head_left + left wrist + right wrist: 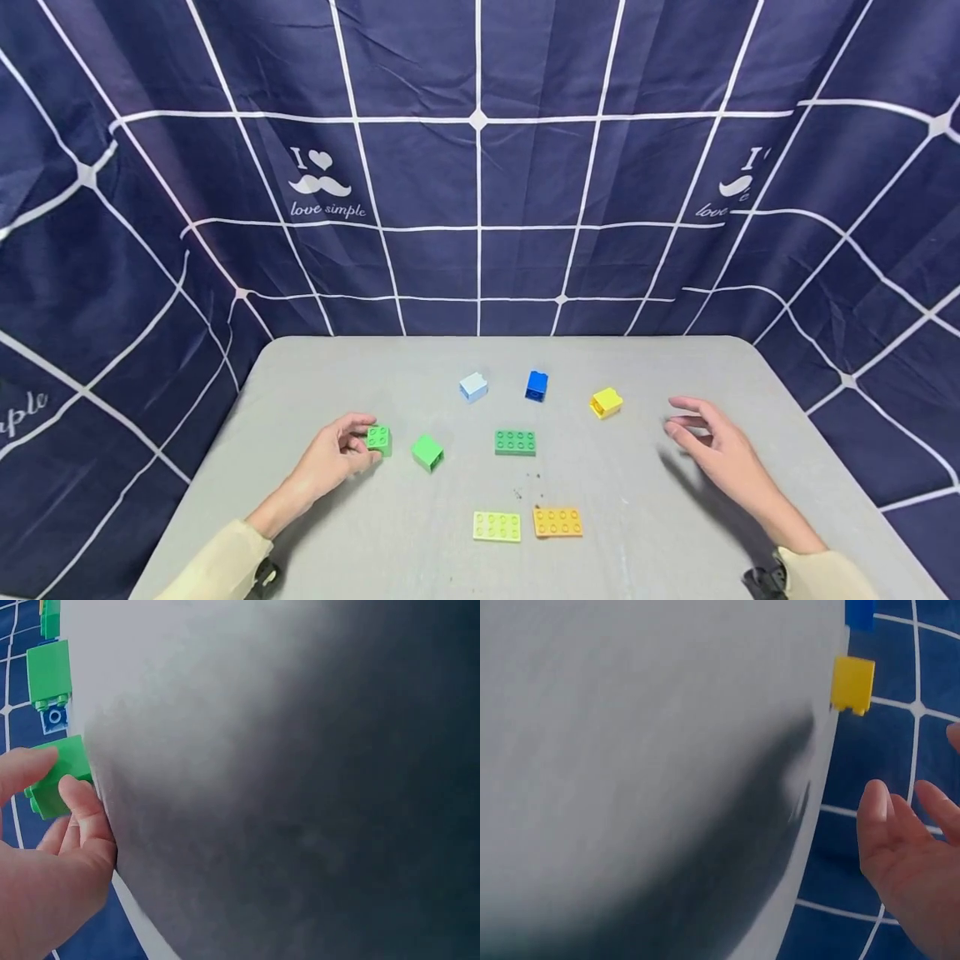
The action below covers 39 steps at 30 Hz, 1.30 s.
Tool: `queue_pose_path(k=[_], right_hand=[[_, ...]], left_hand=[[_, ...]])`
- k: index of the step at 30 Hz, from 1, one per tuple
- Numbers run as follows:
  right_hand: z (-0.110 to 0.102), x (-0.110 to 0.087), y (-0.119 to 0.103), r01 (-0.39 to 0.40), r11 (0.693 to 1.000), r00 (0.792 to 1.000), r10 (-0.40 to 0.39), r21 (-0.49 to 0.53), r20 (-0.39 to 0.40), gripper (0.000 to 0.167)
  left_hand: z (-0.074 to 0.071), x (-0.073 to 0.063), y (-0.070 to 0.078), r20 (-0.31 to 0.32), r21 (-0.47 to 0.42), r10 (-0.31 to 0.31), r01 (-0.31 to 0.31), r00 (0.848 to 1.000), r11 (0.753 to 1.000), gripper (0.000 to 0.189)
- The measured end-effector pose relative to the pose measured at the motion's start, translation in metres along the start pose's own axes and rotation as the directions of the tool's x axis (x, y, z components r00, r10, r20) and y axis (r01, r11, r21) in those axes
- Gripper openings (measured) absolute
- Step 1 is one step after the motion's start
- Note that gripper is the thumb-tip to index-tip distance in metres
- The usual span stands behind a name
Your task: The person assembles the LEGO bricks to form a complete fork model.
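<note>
At the left of the table, my left hand (337,454) pinches a bright green toy building brick (378,439) between thumb and fingers. The left wrist view shows the thumb on one side of that brick (69,761) and a fingertip on another. Just right of it, a second bright green brick (427,453) lies tipped on its side. My right hand (716,446) hovers over the right of the table, fingers loosely bent and holding nothing. Nearest to it is a yellow brick (606,402), lying on its side, apart from the fingers.
Toward the back lie a light blue brick (473,387) and a dark blue brick (536,386). A long darker green brick (515,442) sits mid-table. In front are a lime brick (497,527) and an orange brick (557,522). A navy curtain (420,179) surrounds the grey table (645,533).
</note>
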State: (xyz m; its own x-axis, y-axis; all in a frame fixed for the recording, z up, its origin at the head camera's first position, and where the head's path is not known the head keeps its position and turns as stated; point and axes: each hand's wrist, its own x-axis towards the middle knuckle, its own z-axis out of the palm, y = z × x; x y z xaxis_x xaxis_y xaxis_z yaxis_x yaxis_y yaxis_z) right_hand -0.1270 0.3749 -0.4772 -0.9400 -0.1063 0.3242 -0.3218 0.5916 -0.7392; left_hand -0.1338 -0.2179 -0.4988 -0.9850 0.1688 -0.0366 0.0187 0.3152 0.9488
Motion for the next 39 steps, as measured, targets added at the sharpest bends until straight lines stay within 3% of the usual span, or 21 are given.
queue_pose_path(k=[8, 15, 19, 27, 39], right_hand=[[0.013, 0.001, -0.023, -0.042, 0.999, 0.999, 0.042, -0.004, 0.024, 0.040], [0.028, 0.004, -0.040, -0.016, 1.000, 0.999, 0.015, 0.012, 0.044, 0.034], [0.038, 0.006, -0.049, -0.001, 0.998, 0.999, -0.002, 0.059, 0.053, 0.034], [0.056, 0.009, -0.068, -0.045, 0.979, 0.993, 0.022, 0.200, 0.117, 0.033], [0.091, 0.019, -0.092, -0.106, 0.966, 0.982, 0.064, 0.235, 0.178, 0.033]], left_hand=[[0.000, -0.001, 0.001, 0.017, 0.007, 0.010, -0.011, 1.000, 1.000, 0.041], [-0.002, -0.002, 0.000, 0.027, 0.007, 0.019, -0.019, 0.999, 1.000, 0.041], [-0.004, -0.003, 0.002, 0.038, 0.003, 0.003, -0.003, 0.999, 1.000, 0.045], [-0.003, -0.005, 0.002, 0.058, -0.010, -0.025, 0.026, 0.998, 1.000, 0.044], [-0.005, -0.003, 0.000, 0.054, 0.025, 0.011, -0.013, 0.998, 1.000, 0.040]])
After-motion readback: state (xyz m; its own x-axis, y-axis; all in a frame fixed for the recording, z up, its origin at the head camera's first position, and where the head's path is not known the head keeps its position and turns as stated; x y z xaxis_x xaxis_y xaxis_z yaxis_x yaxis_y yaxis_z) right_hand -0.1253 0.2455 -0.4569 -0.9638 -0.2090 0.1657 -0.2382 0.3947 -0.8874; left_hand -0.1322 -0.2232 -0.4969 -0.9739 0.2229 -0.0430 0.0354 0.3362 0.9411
